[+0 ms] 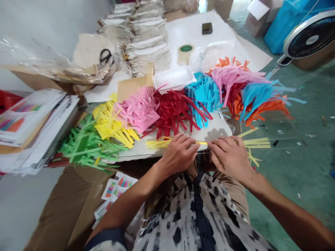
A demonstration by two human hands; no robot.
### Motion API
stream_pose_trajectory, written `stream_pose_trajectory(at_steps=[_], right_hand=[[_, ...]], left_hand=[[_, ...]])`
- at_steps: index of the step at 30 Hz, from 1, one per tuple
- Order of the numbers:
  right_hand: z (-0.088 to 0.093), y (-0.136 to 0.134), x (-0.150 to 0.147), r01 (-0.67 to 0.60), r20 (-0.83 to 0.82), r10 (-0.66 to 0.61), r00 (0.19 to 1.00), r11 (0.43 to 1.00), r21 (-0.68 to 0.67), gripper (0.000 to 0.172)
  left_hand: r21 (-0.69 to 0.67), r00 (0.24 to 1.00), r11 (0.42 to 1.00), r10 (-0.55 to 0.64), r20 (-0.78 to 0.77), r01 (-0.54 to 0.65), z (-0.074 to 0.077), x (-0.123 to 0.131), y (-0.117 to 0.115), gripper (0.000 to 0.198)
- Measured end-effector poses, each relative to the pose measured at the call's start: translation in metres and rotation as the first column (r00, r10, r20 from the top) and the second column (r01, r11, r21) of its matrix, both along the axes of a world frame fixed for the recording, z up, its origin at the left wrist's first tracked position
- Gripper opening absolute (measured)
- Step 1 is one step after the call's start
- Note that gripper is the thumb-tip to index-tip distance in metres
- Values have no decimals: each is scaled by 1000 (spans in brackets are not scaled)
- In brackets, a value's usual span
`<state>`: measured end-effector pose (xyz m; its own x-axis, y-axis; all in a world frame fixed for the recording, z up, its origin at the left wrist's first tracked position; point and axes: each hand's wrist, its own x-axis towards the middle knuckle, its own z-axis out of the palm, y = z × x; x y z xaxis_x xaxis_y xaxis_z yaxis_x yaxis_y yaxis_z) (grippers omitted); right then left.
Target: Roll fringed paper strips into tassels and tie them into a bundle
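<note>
My left hand (179, 151) and my right hand (229, 155) are side by side at the near edge of a grey board (220, 127). Both pinch a bunch of thin yellow paper strips (258, 142) that lies across the board, its ends sticking out left and right of my hands. Fingers of both hands are curled closed on the strips. Behind them lie fringed paper piles: green (83, 146), yellow (112, 123), pink (137, 109), red (174, 109) and blue (202, 92).
More pink, blue and orange fringes (251, 94) lie at the right. A white tray (174, 78), tape roll (185, 51), scissors (105, 55), phone (207, 28) and stacked cloth bags (146, 42) sit behind. Printed sheets (31, 122) pile at left; a fan (309, 36) stands right.
</note>
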<state>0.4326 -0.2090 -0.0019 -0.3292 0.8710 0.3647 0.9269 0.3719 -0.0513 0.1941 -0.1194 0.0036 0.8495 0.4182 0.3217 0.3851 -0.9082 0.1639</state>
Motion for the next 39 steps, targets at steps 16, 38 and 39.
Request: stream_pose_trajectory(at_steps=[16, 38, 39], right_hand=[[6, -21, -21, -6, 79, 1, 997, 998, 59, 13], [50, 8, -59, 87, -677, 96, 730, 969, 231, 10], [48, 11, -62, 78, -747, 72, 661, 983, 164, 8]], left_hand=[[201, 981, 965, 145, 128, -169, -24, 16, -44, 14], [-896, 622, -78, 745, 239, 437, 45, 1, -51, 36], [-909, 608, -23, 750, 259, 416, 44, 2, -50, 34]])
